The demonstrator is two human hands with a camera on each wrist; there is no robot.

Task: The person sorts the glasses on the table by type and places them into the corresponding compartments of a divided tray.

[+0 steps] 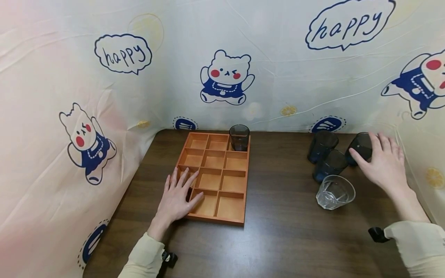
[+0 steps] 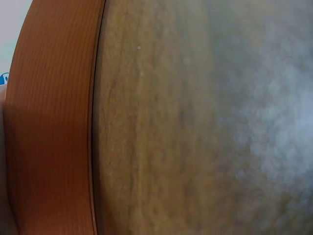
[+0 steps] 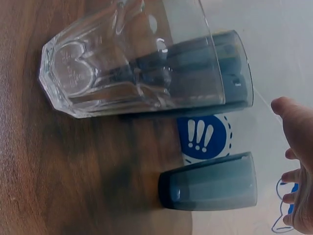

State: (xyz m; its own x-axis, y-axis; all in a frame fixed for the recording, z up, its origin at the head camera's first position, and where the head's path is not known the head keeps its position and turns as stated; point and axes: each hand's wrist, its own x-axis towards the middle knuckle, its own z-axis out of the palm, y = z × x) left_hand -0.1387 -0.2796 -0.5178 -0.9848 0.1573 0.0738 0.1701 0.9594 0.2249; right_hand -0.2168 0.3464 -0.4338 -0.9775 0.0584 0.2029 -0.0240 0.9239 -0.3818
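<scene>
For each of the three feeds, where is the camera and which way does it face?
Head: worn high, facing forward and down at the table, orange tray, four loose glasses; both hands and sleeves show.
Left wrist: pressed close beside the tray's outer wall; no hand shows.
Right wrist: low over the table, facing the clear glass and dark glasses; right hand's fingertips show.
Shared: head and right wrist both show the clear glass.

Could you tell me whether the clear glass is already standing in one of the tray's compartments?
No, the clear glass stands on the table right of the tray, near the right hand.
</scene>
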